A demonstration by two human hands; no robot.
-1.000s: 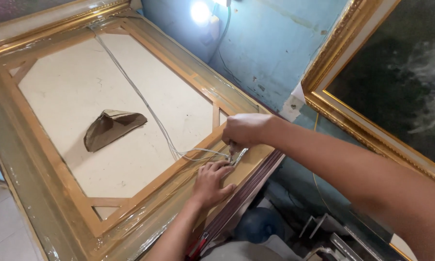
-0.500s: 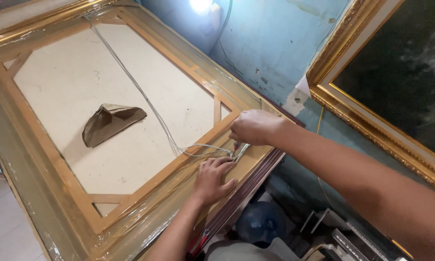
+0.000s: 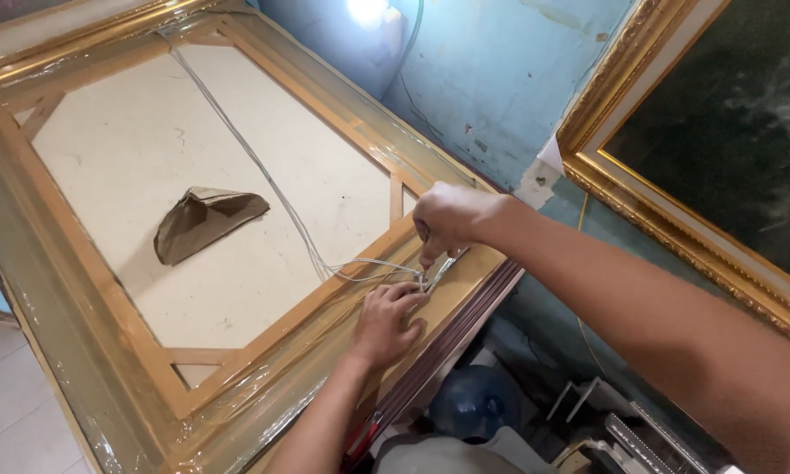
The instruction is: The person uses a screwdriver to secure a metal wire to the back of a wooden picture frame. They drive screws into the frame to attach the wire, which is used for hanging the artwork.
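A large picture frame lies face down, its wooden stretcher bars and pale canvas back showing, wrapped in clear film. A thin white wire runs from the far corner across the canvas to the near right bar. My left hand presses flat on that bar, fingertips at the wire's end. Just above it my right hand is closed around a thin metal tool, whose tip touches the wire at the bar.
A folded piece of brown paper lies on the canvas back. A gilded framed dark painting leans against the blue wall at right. A bright lamp shines at the top. A blue water jug stands below.
The view has shifted slightly, so the frame sits lower and more central. Both hands stay at the same spot on the bar; the right hand has lifted a little above the wire end.
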